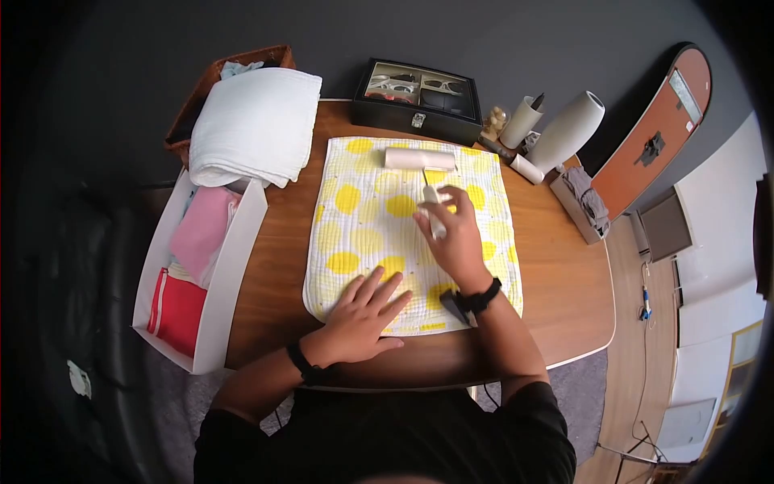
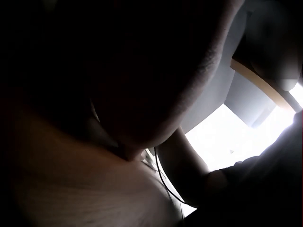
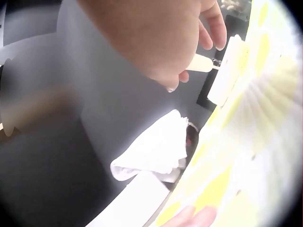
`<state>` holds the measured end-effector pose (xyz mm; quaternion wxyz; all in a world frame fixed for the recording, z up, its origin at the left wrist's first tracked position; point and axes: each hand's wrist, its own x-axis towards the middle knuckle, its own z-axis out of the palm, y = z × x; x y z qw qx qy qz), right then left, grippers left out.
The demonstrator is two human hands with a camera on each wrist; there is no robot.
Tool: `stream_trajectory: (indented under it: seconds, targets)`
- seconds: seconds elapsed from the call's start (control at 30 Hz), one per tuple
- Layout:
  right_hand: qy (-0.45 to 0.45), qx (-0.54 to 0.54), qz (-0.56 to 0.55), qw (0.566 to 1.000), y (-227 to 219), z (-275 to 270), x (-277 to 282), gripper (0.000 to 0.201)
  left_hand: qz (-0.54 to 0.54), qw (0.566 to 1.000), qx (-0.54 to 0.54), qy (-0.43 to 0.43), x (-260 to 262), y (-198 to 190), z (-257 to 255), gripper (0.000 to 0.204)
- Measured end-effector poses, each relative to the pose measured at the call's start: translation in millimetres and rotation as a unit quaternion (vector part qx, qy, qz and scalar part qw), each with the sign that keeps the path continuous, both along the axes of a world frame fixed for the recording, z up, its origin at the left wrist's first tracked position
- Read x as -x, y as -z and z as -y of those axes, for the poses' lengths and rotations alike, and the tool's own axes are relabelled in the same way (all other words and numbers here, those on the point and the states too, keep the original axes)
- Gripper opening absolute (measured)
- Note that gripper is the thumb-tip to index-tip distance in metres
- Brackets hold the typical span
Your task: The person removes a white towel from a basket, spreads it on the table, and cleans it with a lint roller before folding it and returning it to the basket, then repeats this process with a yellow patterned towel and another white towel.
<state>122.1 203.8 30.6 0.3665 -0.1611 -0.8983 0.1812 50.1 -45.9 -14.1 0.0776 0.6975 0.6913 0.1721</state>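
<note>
Nearest the person, the left hand [image 1: 367, 315] lies palm down with its fingers spread across the near left part of the spotted cloth [image 1: 355, 234], holding nothing that can be seen; its heel reaches past the cloth's edge over the wooden bench [image 1: 564, 282]. The left wrist view is too dark to add much. Under the right wristband [image 1: 480, 297], a dark object [image 1: 455, 305] sits at the cloth's near edge, partly covered by the arm, so what it is cannot be told. The right hand [image 1: 455, 242], fingers curled, grips the pale handle [image 1: 436, 219] of a lint roller [image 1: 419, 159]; the hand hides some of the handle, and the palm side of the grip is out of sight. The roller's pale cylinder lies crosswise over the far part of the cloth. To the left, a long white box [image 1: 230, 298] holds a red cloth [image 1: 179, 319] and a pink one [image 1: 203, 230], its far end overhung by a folded white cloth [image 1: 250, 121] that also covers much of a wicker basket [image 1: 179, 129]. Beyond the spotted cloth stands a black case [image 1: 387, 117] with glasses under its clear lid, some blurred by glare. To its right is a tall white vase [image 1: 568, 133].
</note>
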Motion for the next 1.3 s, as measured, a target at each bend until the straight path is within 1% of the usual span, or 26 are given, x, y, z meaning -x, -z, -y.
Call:
stream_trajectory:
  seconds: [0.07,0.13,0.2,0.23,0.27,0.37,0.43,0.5,0.53,0.57,0.63,0.67,0.73,0.8,0.9,0.97,1.0,1.07,1.1,1.17,1.23,1.3]
  targets:
    - [0.018,0.012,0.007,1.000,13.3,-21.9,15.4,0.025,-0.005,1.000,0.015,0.007,-2.0,-1.8,7.8,0.093]
    - [0.017,0.002,0.024,1.000,21.1,-35.3,22.5,0.026,-0.007,0.999,0.034,0.015,-2.8,-2.1,13.1,0.095]
    - [0.010,-0.004,0.034,0.999,19.5,-39.0,20.3,0.025,0.009,0.999,0.045,0.024,-3.6,-2.4,17.7,0.094]
    - [0.004,-0.006,0.036,0.999,18.6,-38.1,14.6,0.025,0.018,0.998,0.051,0.028,-2.7,-2.6,18.9,0.094]
    - [-0.002,-0.008,0.039,0.999,15.8,-35.7,8.1,0.024,0.031,0.998,0.030,0.034,-0.7,-2.3,19.7,0.091]
    - [-0.046,-0.046,0.051,0.997,-5.1,-18.7,-22.7,0.022,0.074,0.994,0.074,0.030,12.5,-15.8,9.6,0.084]
    - [-0.078,-0.044,0.058,0.994,-24.7,-1.0,-48.2,0.021,0.146,0.989,-0.029,0.011,29.4,-14.8,-2.4,0.065]
    - [-0.105,-0.039,0.080,0.990,-40.5,14.1,-74.8,0.020,0.224,0.974,-0.025,-0.026,49.9,-22.7,-16.9,0.059]
    - [-0.136,0.004,0.092,0.986,-45.3,20.2,-88.7,0.019,0.195,0.979,-0.040,-0.033,63.2,-22.6,-23.8,0.057]
    - [-0.168,0.048,0.104,0.979,-50.5,25.7,-102.9,0.020,0.132,0.987,-0.070,-0.060,74.6,-15.5,-29.2,0.055]
    - [-0.276,0.110,0.127,0.946,-74.4,36.1,-123.4,0.035,0.103,0.985,-0.075,-0.113,93.8,-9.9,-37.9,0.055]
    - [-0.309,0.125,0.117,0.936,-83.8,42.8,-129.5,0.037,0.100,0.985,-0.074,-0.121,102.4,-0.3,-39.6,0.056]
    - [-0.379,0.158,0.095,0.907,-86.4,46.5,-132.5,0.040,0.092,0.984,-0.073,-0.134,116.3,18.0,-42.3,0.057]
    - [-0.450,0.193,0.070,0.869,-82.6,49.7,-128.6,0.041,0.074,0.986,-0.063,-0.135,118.1,20.5,-41.5,0.058]
    - [-0.434,0.193,0.034,0.879,-75.4,37.5,-108.0,0.041,0.063,0.988,-0.048,-0.136,116.0,20.3,-40.0,0.059]
    - [-0.375,0.195,0.001,0.906,-65.2,20.6,-89.5,0.038,0.060,0.988,-0.044,-0.139,115.8,19.2,-39.2,0.059]
    - [-0.342,0.176,0.001,0.923,-57.8,10.2,-78.5,0.037,0.060,0.987,-0.043,-0.139,115.9,20.2,-39.4,0.059]
    - [-0.309,0.148,0.032,0.939,-41.7,-15.8,-52.3,0.043,0.059,0.988,-0.041,-0.140,116.2,20.1,-39.1,0.060]
    - [-0.315,0.127,0.028,0.940,-30.9,-29.7,-38.5,0.041,0.059,0.988,-0.039,-0.141,115.8,20.1,-38.8,0.060]
    - [-0.295,0.098,0.008,0.950,-13.2,-48.2,-13.0,0.036,0.050,0.988,-0.039,-0.142,115.5,21.2,-38.7,0.059]
    - [-0.276,0.092,-0.003,0.957,3.5,-64.9,3.8,0.037,0.035,0.988,-0.042,-0.144,115.7,22.7,-39.1,0.059]
    - [-0.261,0.075,-0.007,0.962,3.5,-67.0,8.1,0.036,0.041,0.988,-0.043,-0.143,115.6,22.2,-38.9,0.059]
